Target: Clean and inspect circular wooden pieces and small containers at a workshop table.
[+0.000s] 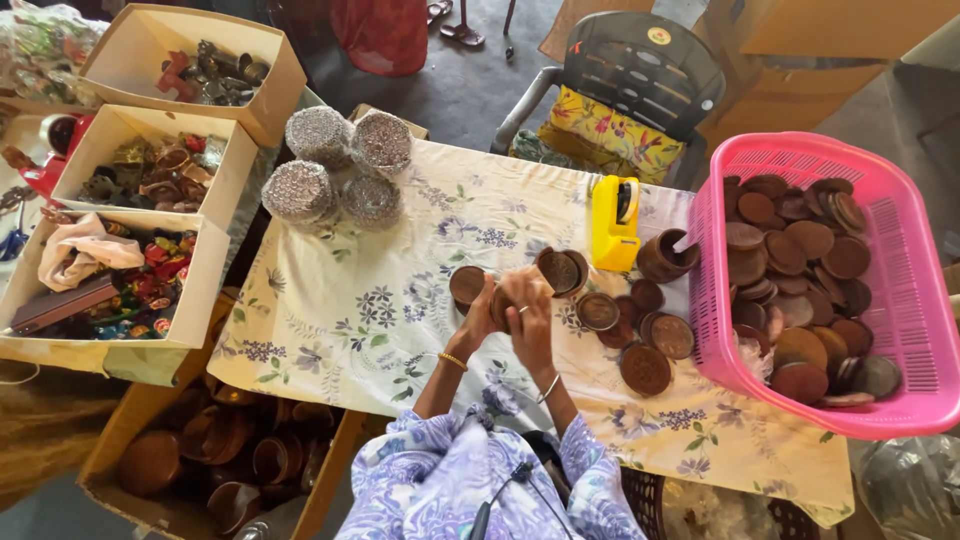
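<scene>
1. Head view: the left hand (478, 318) and right hand (527, 305) meet over the floral-clothed surface (340, 320), both closed around a small brown round box (497, 305).
2. A brown carved lid (560, 270) stands just beside the right hand; whether the fingers touch it cannot be told.
3. More brown lids (645, 368) lie on the cloth beside a pink plastic basket (900, 300) full of them.
4. A yellow tape dispenser (614, 222) stands behind.
5. Three open cardboard boxes (205, 290) of small colourful items sit at left, near four silver glitter rounds (340, 170).
</scene>
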